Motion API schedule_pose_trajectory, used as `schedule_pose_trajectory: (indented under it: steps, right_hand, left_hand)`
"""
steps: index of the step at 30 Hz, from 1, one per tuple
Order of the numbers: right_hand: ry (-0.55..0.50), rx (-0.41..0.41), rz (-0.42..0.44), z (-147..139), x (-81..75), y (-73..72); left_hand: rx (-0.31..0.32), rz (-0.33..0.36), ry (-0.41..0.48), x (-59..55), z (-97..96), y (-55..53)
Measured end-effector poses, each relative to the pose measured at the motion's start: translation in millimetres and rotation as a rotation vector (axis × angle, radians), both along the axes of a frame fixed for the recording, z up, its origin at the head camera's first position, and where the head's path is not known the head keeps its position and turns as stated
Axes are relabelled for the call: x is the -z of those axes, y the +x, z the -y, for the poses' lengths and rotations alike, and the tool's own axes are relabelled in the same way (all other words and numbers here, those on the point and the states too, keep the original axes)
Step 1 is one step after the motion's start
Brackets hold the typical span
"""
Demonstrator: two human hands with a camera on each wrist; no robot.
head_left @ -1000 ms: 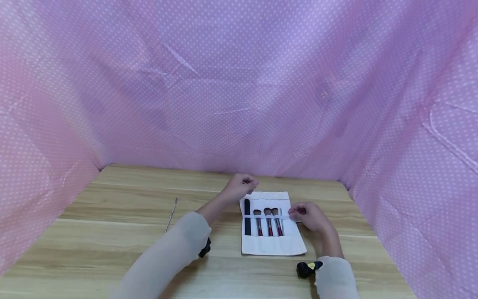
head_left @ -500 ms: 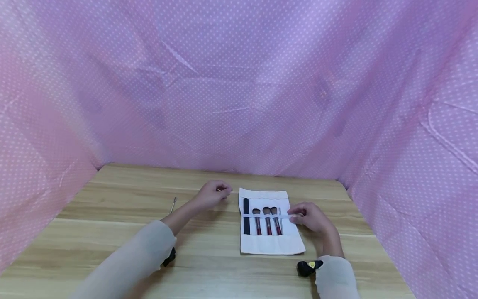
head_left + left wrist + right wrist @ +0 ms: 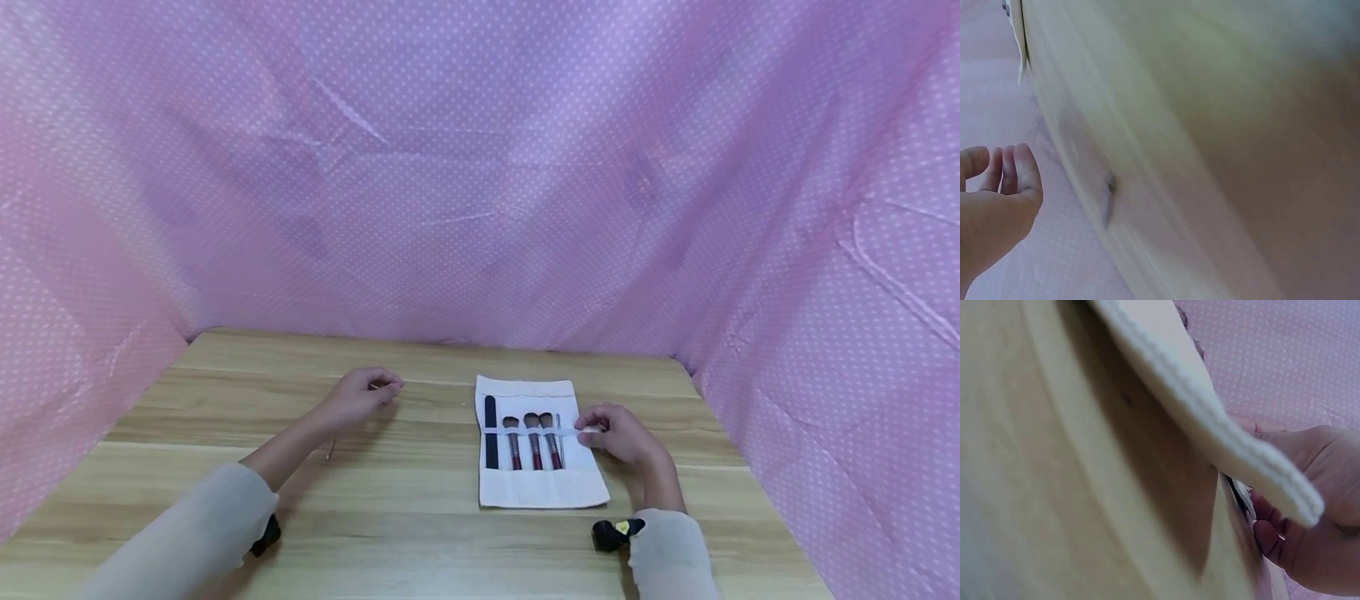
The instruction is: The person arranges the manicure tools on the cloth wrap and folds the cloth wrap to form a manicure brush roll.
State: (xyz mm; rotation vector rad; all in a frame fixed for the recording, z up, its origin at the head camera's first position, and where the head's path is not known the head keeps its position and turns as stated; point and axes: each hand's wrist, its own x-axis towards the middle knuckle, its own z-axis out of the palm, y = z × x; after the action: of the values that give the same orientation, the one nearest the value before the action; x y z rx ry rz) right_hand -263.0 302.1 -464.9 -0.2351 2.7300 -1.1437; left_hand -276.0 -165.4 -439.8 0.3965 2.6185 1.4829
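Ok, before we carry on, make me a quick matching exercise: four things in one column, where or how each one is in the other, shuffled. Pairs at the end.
Things
1. Left hand
2. Black strip
3. Right hand
4. Slim tool

Places and states
A. Lying on the bare wood of the table
B. At the right edge of the white roll
C. Fingers bent, apart from the roll
D. Under the white band, left of the three brushes

Right pairs: 1-C, 2-D, 3-B, 4-A
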Motion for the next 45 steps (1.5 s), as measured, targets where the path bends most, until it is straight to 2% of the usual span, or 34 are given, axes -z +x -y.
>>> schedule_pose_trajectory:
  steps: [8, 11, 14, 16, 20, 27, 30, 37, 39, 45]
  right_hand:
    - [-0.007, -0.013, -0.012, 1.3, 2.6, -1.9]
    - [-0.025, -0.027, -0.022, 1.4, 3.2, -2.5]
    - [-0.03, -0.034, -0.029, 0.0, 2.7, -1.8]
    - [-0.037, -0.041, -0.036, -1.5, 2.0, -1.2]
    - [-0.037, -0.045, -0.035, -2.8, 0.6, -0.8]
    - [-0.035, -0.034, -0.014, -0.8, 1.9, 0.2]
    - [-0.034, -0.038, -0.026, -0.1, 2.2, -1.1]
    - [-0.031, -0.039, -0.032, -0.3, 2.1, -1.1]
    - [-0.03, -0.038, -0.031, 0.1, 1.8, -0.8]
    - [-0.025, -0.051, -0.045, -0.3, 3.4, -1.4]
  left_hand:
    - [-0.065, 0.038, -0.017, 8.9, 44.1, 12.5]
    - [-0.097, 0.081, -0.024, 11.8, 59.8, 15.5]
    - [-0.126, 0.112, -0.036, 14.4, 70.3, 16.5]
    - [-0.121, 0.136, -0.029, 14.8, 73.4, 16.9]
    - [-0.1, 0.154, -0.051, 15.3, 74.0, 15.7]
    - [-0.09, 0.084, -0.137, 20.9, 69.7, 9.5]
    - [-0.075, 0.072, -0.143, 20.8, 65.9, 8.5]
    - [0.096, -0.046, -0.24, 16.0, 51.6, 10.1]
    - [0.133, -0.058, -0.264, 13.3, 48.0, 9.9]
    - [0.178, -0.061, -0.256, 5.6, 33.5, 3.8]
